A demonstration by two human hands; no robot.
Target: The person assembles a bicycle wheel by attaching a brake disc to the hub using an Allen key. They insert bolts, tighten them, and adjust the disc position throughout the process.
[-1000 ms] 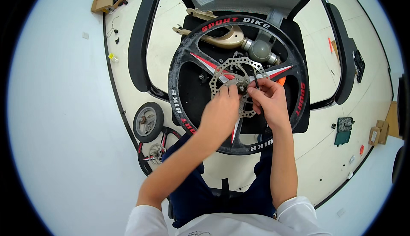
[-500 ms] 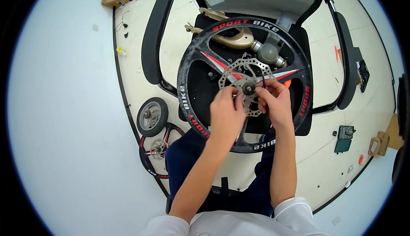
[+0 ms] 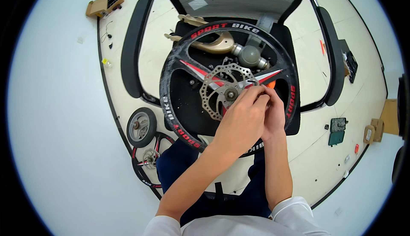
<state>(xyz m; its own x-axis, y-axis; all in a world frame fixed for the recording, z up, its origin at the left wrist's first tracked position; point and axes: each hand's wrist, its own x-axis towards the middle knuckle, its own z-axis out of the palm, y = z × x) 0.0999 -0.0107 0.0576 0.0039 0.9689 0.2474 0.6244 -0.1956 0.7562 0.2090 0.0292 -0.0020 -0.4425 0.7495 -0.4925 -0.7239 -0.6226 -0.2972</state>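
A black bicycle wheel [image 3: 179, 71] with red markings lies flat on the seat of an office chair [image 3: 132, 44]. A toothed silver brake disc [image 3: 218, 86] sits around its hub [image 3: 231, 93]. My left hand [image 3: 241, 118] and my right hand [image 3: 275, 112] are pressed together just right of the hub, over the disc's edge. The left fingertips pinch a thin dark metal piece [image 3: 253, 83]. The left hand covers most of my right hand, so its fingers and grip are hidden.
A gold-coloured curved part [image 3: 218, 45] and a grey cylinder [image 3: 250, 56] lie under the wheel's far side. On the floor to the left are a small grey wheel [image 3: 141, 127] and a spoked wheel [image 3: 149, 159]. A cardboard box [image 3: 102, 5] sits far left, a green item [image 3: 337, 131] right.
Both hands have shifted from over the hub to its right side and closed up together, leaving the hub and most of the disc uncovered. The view has shifted slightly.
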